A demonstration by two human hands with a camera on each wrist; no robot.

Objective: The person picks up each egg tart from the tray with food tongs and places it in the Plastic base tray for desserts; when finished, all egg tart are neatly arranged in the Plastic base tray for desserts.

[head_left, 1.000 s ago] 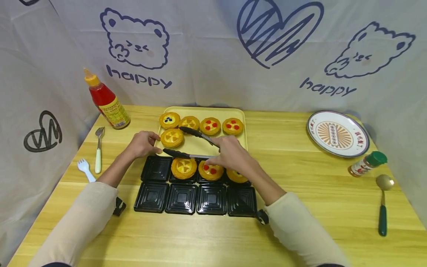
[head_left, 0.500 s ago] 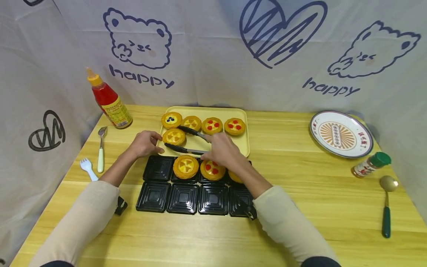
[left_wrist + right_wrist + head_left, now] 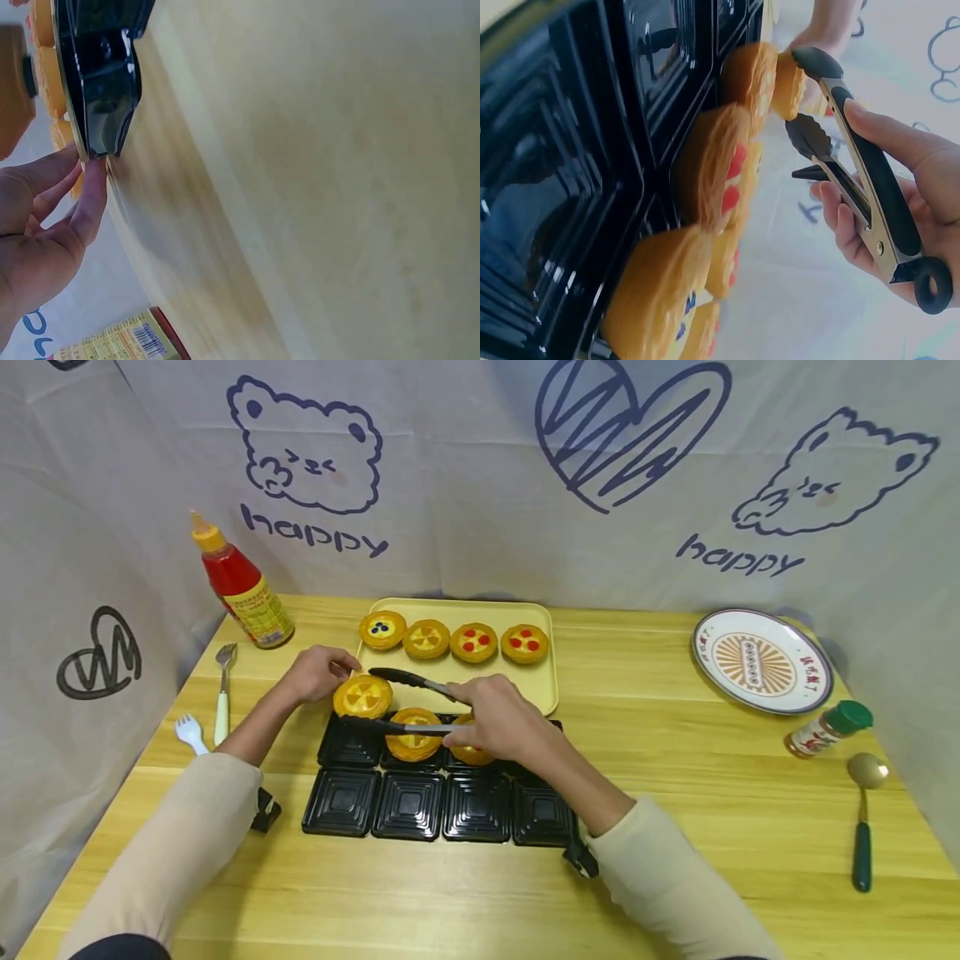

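Note:
In the head view, my right hand (image 3: pixel 498 714) grips black-tipped metal tongs (image 3: pixel 881 191), their tips on either side of a round egg tart (image 3: pixel 363 696) with yellow wedge topping. That tart hangs tilted over the back-left cell of the black compartment tray (image 3: pixel 408 806). With thumb and fingertips my left hand (image 3: pixel 45 217) pinches the black tray's back-left corner, as the left wrist view shows; the tart partly hides this from the head. Another wedge-topped tart (image 3: pixel 411 745) sits in the tray's back row. Beside it is a red-dotted tart (image 3: pixel 716 169), then a blue-dotted tart (image 3: pixel 660 292).
Behind stands a yellow tray (image 3: pixel 525 689) with several tarts in a row. A sauce bottle (image 3: pixel 251 597), a metal fork (image 3: pixel 222 689) and a pale fork (image 3: pixel 191 732) lie to the left; a plate (image 3: pixel 757 685), shaker (image 3: pixel 825 729) and spoon (image 3: pixel 862 827) are right.
The wedge-topped tart has left the yellow tray and come toward the front left in the tongs, which my right hand moved with it. My left hand has shifted slightly left.

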